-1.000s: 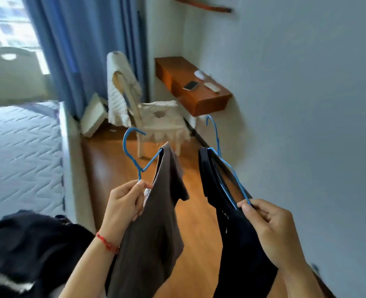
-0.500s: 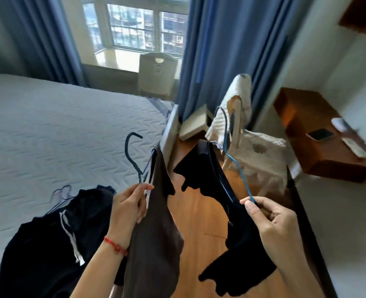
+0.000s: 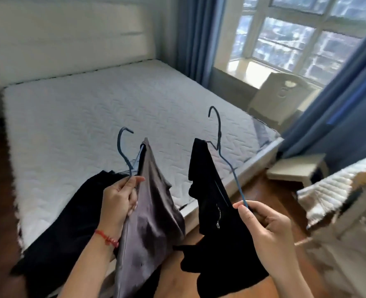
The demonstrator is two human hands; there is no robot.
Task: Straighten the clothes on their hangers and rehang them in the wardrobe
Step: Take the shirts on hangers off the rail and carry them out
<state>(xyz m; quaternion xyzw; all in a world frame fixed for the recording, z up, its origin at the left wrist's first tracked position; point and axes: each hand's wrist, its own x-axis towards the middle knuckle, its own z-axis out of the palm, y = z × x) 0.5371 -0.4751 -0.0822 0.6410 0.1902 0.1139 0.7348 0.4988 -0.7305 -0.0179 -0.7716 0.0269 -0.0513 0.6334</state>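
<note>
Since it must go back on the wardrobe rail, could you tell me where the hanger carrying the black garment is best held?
Probably at the neck just below the hook, approached from the person's side. The right hand pinches the blue hanger at its low end, so the black garment hangs skewed.

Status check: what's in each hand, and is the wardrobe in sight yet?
Left hand grips blue hanger with grey garment. Right hand pinches second blue hanger with black garment. More dark clothes on bed. No wardrobe in view.
</note>
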